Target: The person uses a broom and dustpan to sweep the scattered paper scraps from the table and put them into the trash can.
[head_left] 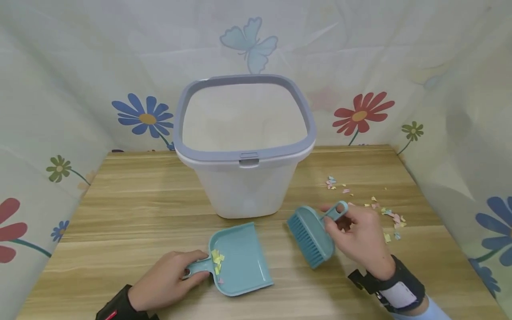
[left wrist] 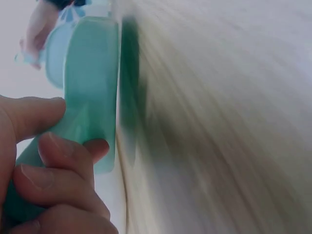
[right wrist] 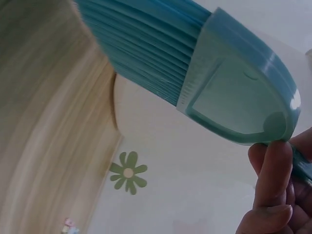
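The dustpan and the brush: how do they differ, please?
The dustpan is a shallow tray; the brush has bristles. The left hand holds the dustpan; the right hand holds the brush. The dustpan carries yellow scraps; the brush shows none. Both are blue-green.

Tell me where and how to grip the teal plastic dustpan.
Likely best by its narrow teal handle, from the person's left, where the left hand holds it: the handle juts left from the wide dustpan, whose open lip faces right.
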Demonstrator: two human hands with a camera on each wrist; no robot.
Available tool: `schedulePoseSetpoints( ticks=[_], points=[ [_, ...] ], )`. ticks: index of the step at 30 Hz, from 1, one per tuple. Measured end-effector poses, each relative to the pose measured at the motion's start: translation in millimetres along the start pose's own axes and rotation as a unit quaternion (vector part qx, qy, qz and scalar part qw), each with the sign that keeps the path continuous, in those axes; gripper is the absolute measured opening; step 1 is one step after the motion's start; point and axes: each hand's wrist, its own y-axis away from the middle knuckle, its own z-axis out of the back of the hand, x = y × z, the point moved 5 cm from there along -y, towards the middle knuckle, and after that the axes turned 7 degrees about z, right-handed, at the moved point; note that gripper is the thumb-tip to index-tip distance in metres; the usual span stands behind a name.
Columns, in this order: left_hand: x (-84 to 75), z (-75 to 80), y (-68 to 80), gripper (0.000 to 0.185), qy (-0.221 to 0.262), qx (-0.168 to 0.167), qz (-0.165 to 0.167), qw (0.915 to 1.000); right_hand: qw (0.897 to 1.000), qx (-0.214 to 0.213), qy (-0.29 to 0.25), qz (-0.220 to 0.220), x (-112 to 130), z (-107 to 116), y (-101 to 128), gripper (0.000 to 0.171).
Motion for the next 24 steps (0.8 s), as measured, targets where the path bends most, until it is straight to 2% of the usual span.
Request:
schedulePoseSetpoints(
  ticks=[6, 10, 13, 18, 21, 24],
  points=[
    [18.6, 23.4, 22.6, 0.034, 0.042, -0.014, 0.025, 0.9987, 0.997, -0.021, -0.064, -0.048, -20, 7, 15, 0.026],
    [32.0, 44.4, 38.7, 0.030, 0.035, -0.045, 0.045, 0.9974, 0.991, -0.032, -0.091, -0.089, -35, 12, 29, 0.023],
    [40.8, 61.6, 51.0, 0.029, 0.028, -0.069, 0.060, 0.9954, 0.987, -0.026, -0.095, -0.129, -44, 17, 39, 0.022],
    [53.4, 94.9, 67.0, 0.031, 0.015, -0.091, 0.112, 0.9894, 0.979, -0.011, -0.086, -0.184, -54, 24, 47, 0.018],
    [57.6, 117.3, 73.1, 0.035, -0.017, -0.132, 0.134, 0.9820, 0.977, -0.003, -0.078, -0.198, -57, 25, 48, 0.017],
    [56.8, 142.3, 76.5, 0.038, -0.044, -0.176, 0.142, 0.9731, 0.977, 0.002, -0.073, -0.201, -57, 24, 48, 0.017]
  ],
)
